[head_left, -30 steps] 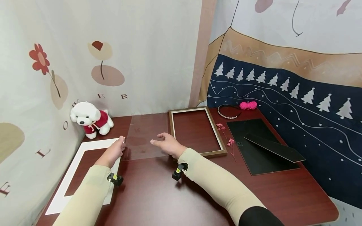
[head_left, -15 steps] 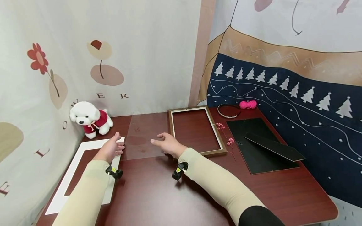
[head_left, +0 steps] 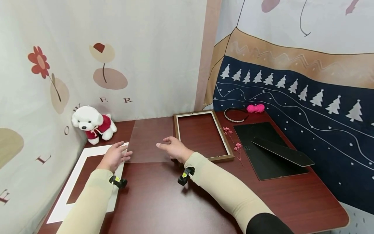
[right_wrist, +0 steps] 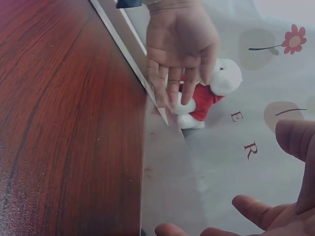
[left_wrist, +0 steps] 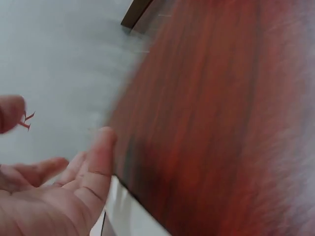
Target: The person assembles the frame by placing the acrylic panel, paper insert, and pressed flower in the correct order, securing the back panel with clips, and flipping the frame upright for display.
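Observation:
A clear, thin sheet point(head_left: 147, 143) lies on the table between a white mat board point(head_left: 65, 177) and a brown picture frame point(head_left: 230, 146). My left hand point(head_left: 113, 156) is over the mat board's right border, its spread fingertips reaching the left edge of the sheet. In the left wrist view its thumb and fingers are well apart, with nothing between them. Over the sheet's right side, beside the frame's left edge, is my right hand point(head_left: 176, 150), fingers loosely bent and thumb apart. The right wrist view shows that hand holding nothing.
Behind the mat board stands a white toy dog point(head_left: 89, 122) in red. On the right are pink dried flowers point(head_left: 238, 148), a black backing board point(head_left: 257, 162) with its stand raised, a headband point(head_left: 235, 120) and pink yarn point(head_left: 255, 108). Curtains hang behind the table.
My left hand has opened from a closer curl at the sheet's left edge and its fingers now spread rightward. The sheet's reflections and near left corner have shifted slightly. My right hand is almost still.

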The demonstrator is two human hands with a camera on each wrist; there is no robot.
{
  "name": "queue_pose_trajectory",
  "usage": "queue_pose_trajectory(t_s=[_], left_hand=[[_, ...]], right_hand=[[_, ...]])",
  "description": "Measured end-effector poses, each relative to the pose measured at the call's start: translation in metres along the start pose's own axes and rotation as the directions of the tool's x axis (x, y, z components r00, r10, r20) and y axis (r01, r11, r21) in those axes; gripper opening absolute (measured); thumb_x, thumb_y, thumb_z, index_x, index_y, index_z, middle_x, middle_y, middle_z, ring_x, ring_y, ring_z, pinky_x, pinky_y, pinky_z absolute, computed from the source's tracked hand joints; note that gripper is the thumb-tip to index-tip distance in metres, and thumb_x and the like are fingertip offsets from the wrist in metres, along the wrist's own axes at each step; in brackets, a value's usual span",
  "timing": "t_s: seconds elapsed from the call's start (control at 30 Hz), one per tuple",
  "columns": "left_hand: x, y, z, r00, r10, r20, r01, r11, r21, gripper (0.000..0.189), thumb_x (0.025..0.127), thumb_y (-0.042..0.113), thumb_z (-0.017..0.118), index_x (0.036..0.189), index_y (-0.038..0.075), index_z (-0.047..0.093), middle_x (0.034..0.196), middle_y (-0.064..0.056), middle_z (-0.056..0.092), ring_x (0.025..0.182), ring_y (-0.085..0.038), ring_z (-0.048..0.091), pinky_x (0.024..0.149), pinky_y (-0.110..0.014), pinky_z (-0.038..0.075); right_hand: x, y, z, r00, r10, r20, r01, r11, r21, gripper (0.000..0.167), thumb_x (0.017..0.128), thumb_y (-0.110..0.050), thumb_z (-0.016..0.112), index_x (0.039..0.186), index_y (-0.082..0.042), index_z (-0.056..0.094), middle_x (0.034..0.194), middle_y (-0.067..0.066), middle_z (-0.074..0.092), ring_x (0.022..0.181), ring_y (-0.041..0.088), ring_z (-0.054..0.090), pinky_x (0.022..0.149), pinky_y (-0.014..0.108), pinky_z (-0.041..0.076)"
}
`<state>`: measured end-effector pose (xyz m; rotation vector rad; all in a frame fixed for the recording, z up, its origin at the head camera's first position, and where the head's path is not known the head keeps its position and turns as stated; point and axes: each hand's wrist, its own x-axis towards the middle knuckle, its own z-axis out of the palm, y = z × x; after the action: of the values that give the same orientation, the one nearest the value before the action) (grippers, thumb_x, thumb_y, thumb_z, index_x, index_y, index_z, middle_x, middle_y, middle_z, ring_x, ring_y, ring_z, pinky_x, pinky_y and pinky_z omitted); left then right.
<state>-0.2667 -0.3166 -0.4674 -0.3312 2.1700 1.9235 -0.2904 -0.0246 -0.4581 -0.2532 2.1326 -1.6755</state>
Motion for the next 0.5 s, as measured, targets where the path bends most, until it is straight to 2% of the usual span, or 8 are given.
queue_pose_trajectory(t_s=[0.03, 0.13, 0.33, 0.5], left_hand=[[-0.001, -0.002, 0.002, 1.000, 0.005, -0.011, -0.005, 1.000, -0.003, 0.070, 0.115, 0.019, 0.036, 0.167, -0.003, -0.005, 0.170, -0.035, 0.015, 0.101, 0.000, 0.069, 0.088, -0.023, 0.058], [-0.002, -0.005, 0.007, 1.000, 0.006, -0.028, -0.006, 1.000, 0.017, 0.069, 0.112, 0.008, 0.037, 0.166, -0.004, -0.005, 0.167, -0.037, 0.020, 0.093, 0.003, 0.068, 0.083, -0.022, 0.059], [-0.002, -0.009, 0.008, 1.000, 0.003, -0.014, -0.001, 0.995, 0.102, 0.070, 0.107, -0.001, 0.036, 0.167, -0.004, 0.000, 0.163, -0.036, 0.033, 0.090, 0.002, 0.068, 0.075, -0.025, 0.059], [-0.003, -0.010, 0.007, 1.000, 0.020, -0.014, -0.019, 0.996, 0.091, 0.071, 0.104, -0.003, 0.035, 0.167, -0.004, 0.002, 0.162, -0.036, 0.035, 0.089, 0.001, 0.068, 0.071, -0.024, 0.057]], right_hand=[[0.000, 0.000, 0.000, 1.000, 0.000, -0.002, 0.000, 1.000, 0.000, 0.069, 0.100, -0.045, 0.071, 0.151, -0.003, 0.050, 0.151, 0.017, 0.054, 0.128, 0.033, 0.061, 0.094, 0.054, 0.057], [0.000, -0.002, -0.002, 1.000, -0.004, -0.011, 0.004, 1.000, -0.003, 0.069, 0.100, -0.045, 0.071, 0.151, -0.003, 0.051, 0.150, 0.018, 0.054, 0.127, 0.033, 0.061, 0.092, 0.053, 0.057], [0.000, -0.005, -0.007, 1.000, -0.011, -0.020, 0.010, 1.000, -0.019, 0.066, 0.099, -0.044, 0.072, 0.148, -0.003, 0.054, 0.147, 0.019, 0.057, 0.123, 0.030, 0.062, 0.088, 0.048, 0.058], [0.000, -0.007, -0.013, 0.999, -0.033, -0.036, 0.032, 0.999, -0.035, 0.062, 0.100, -0.042, 0.071, 0.146, -0.002, 0.056, 0.144, 0.019, 0.059, 0.122, 0.032, 0.062, 0.094, 0.048, 0.055]])
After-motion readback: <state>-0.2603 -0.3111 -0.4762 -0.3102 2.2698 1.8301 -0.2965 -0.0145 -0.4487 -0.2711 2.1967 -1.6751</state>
